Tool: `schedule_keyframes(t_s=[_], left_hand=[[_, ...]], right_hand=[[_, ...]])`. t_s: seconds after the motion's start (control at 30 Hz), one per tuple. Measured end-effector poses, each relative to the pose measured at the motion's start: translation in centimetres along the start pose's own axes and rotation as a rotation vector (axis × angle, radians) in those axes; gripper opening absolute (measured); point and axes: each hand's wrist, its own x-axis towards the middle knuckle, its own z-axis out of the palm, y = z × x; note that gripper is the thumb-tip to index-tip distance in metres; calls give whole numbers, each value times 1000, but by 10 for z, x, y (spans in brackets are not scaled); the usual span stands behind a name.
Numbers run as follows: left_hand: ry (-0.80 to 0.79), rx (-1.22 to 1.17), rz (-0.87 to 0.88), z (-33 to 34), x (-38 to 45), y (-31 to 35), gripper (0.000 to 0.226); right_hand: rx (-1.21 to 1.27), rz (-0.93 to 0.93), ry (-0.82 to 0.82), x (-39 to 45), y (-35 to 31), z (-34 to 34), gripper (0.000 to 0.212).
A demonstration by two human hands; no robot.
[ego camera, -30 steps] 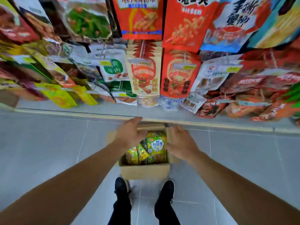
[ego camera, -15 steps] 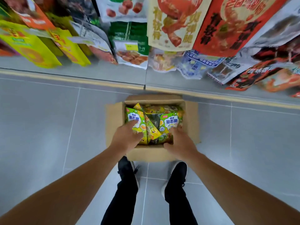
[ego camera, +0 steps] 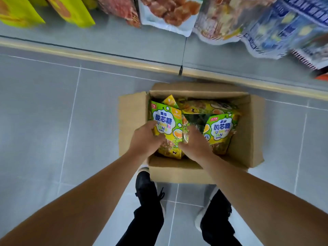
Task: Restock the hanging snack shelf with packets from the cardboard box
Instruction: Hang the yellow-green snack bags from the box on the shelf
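An open cardboard box (ego camera: 252,139) stands on the grey tiled floor below the shelf, holding several green-and-yellow candy packets. My left hand (ego camera: 145,139) grips the left side of an upright packet (ego camera: 166,121) at the box's left. My right hand (ego camera: 195,144) is inside the box at that packet's right edge, its fingers curled round the packet's side. Another packet of the same kind (ego camera: 221,132) leans at the right of the box. The bottom row of hanging snack bags (ego camera: 170,13) shows along the top edge.
The shelf's base rail (ego camera: 106,55) runs across just behind the box. My two feet in black shoes (ego camera: 147,189) stand right at the box's near wall. Grey floor tiles (ego camera: 44,121) stretch to the left and right of the box.
The view has tilted down and closer to the box. Both hands went from the box's rim down onto the left packet, and the right hand shifted left to its edge.
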Motion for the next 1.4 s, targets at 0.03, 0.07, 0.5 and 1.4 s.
schedule_keyframes(t_s=[0.03,0.07,0.5,1.4], left_hand=[[-3,-8,-2,5,11,-7,58],[-4,-12,4,9,20,-13,57],[16,-137,-89,40,55,-29,57],[-148,-421,97,-15,-74,103,7]], right_hand=[[37,7,12,14,1,9,66],[77,8,25,26,3,16,65],[637,210,228,65,35,31,24],[876,129,281,-93,32,-128,28]])
